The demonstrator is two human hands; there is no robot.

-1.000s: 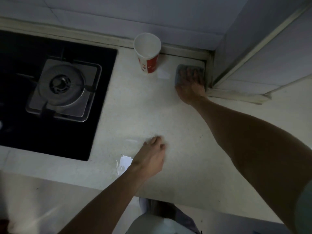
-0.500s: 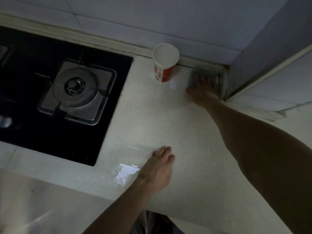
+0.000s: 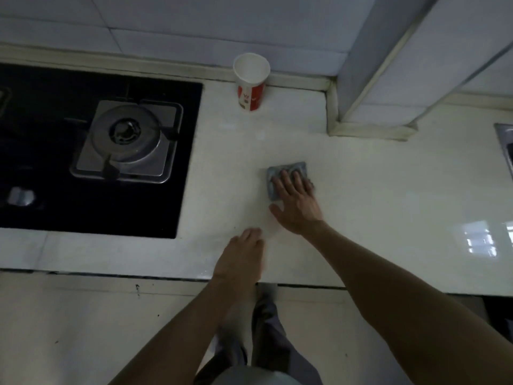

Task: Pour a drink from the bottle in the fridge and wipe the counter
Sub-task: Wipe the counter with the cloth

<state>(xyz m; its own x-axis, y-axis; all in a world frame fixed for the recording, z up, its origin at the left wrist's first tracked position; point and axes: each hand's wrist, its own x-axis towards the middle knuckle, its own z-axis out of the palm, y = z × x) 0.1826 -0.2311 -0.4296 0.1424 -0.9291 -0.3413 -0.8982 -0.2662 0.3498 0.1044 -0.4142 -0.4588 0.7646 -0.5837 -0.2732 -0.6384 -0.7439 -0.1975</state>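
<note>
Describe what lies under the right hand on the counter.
A grey cloth lies flat beneath the right hand; its far and left edges show. The cloth's middle and the counter beneath it are covered.

Dim little kitchen, light's barely reaching in

Pale tiled wall (image 3: 194, 26) is running along 12 o'clock, a tiled column (image 3: 388, 65) is jutting out at 2, black gas hob (image 3: 83, 151) is sitting at 9, light floor tiles (image 3: 83, 329) are showing at 6.

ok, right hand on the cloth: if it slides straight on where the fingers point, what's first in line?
Bare counter first. The right hand on the cloth points up-left toward the back wall, probably reaching the backsplash just right of the cup.
</note>
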